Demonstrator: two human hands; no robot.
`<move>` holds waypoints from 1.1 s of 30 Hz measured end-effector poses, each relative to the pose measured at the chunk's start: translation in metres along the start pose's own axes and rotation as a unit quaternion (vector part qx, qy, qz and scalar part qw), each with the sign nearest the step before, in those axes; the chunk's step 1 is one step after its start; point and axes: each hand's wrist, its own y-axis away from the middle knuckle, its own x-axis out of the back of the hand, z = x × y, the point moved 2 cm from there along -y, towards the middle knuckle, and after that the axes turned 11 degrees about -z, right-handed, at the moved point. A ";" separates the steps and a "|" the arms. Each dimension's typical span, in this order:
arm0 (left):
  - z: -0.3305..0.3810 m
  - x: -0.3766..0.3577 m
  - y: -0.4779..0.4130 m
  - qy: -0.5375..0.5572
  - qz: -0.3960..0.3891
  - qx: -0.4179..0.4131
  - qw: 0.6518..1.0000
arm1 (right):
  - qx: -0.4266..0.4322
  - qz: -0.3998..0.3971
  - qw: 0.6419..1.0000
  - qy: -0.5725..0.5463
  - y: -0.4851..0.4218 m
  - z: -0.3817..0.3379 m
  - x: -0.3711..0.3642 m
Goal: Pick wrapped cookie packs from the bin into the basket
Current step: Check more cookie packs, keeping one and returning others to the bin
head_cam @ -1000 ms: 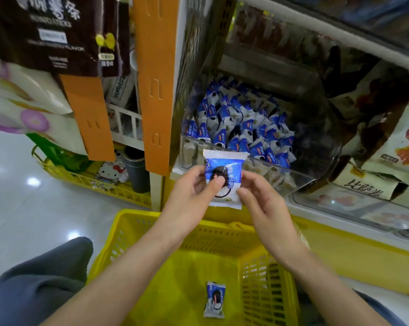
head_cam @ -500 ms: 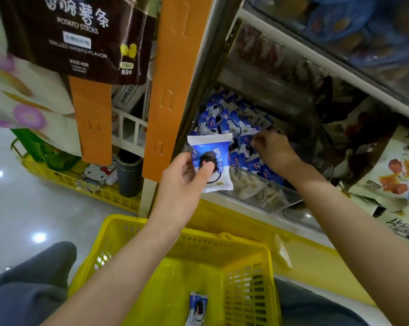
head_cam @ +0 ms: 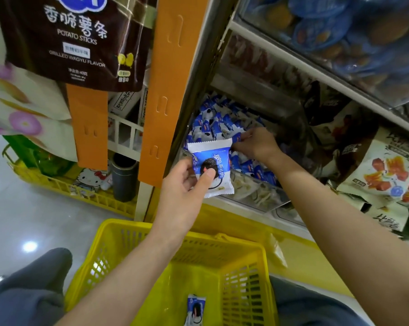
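My left hand (head_cam: 183,184) pinches a blue-and-white wrapped cookie pack (head_cam: 211,164) upright in front of the bin, thumb on its face. The clear plastic bin (head_cam: 257,191) on the shelf holds several more such cookie packs (head_cam: 213,123). My right hand (head_cam: 255,143) reaches into the bin with fingers curled onto a pack in the pile; the held pack hides the grip. Below my arms stands the yellow basket (head_cam: 151,234) with one cookie pack (head_cam: 195,310) lying on its floor.
An orange shelf post (head_cam: 166,90) rises left of the bin. A brown potato-sticks bag (head_cam: 79,38) hangs at upper left. Snack bags (head_cam: 384,170) fill the shelf to the right. Another yellow basket (head_cam: 65,184) sits on the floor at left.
My right hand let go of the held pack and moved up into the bin, then settled on the pile. My left hand kept the pack raised.
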 end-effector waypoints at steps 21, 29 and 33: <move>-0.039 -0.026 0.018 0.100 -0.093 0.159 0.978 | 0.121 0.048 0.937 -0.325 0.175 0.044 -0.043; -0.039 -0.025 0.022 0.105 -0.176 0.196 0.959 | 0.115 -0.052 0.888 -0.443 0.180 0.041 -0.059; -0.035 -0.026 0.023 0.032 -0.190 0.171 0.966 | 0.131 -0.105 0.883 -0.438 0.184 0.040 -0.060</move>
